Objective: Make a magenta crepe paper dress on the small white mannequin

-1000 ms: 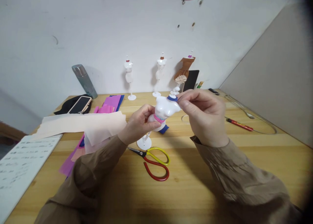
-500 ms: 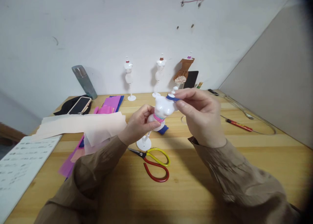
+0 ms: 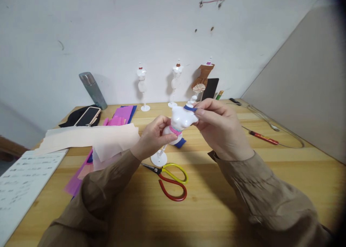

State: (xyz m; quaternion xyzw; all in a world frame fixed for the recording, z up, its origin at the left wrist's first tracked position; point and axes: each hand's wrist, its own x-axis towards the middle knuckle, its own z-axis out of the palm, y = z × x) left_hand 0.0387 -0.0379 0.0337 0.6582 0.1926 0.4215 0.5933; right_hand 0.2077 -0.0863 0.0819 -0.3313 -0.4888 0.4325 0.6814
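Note:
A small white dress form [image 3: 180, 118] leans to the right, with my left hand [image 3: 153, 135] closed around its waist and hip. Pink trim [image 3: 175, 130] circles the waist. Around the neck runs a blue strip [image 3: 189, 108], and my right hand [image 3: 220, 126] pinches its right end between thumb and forefinger. The form's round white base [image 3: 159, 158] shows below my left hand. Scissors [image 3: 169, 180] with one yellow and one red handle lie just in front of it. A folded blue piece [image 3: 180, 143] rests on the table behind the form.
Three more dress forms stand by the wall, one in a brown dress [image 3: 204, 75]. To the left are a flask [image 3: 93, 90], a phone [image 3: 88, 116], pale sheets [image 3: 89, 136] and a printed sheet [image 3: 29, 178]. A red tool [image 3: 263, 138] with a cable lies right.
My right hand has shifted slightly right and down, drawing the end of the blue strip away from the neck. My left hand and the dress form stay nearly still.

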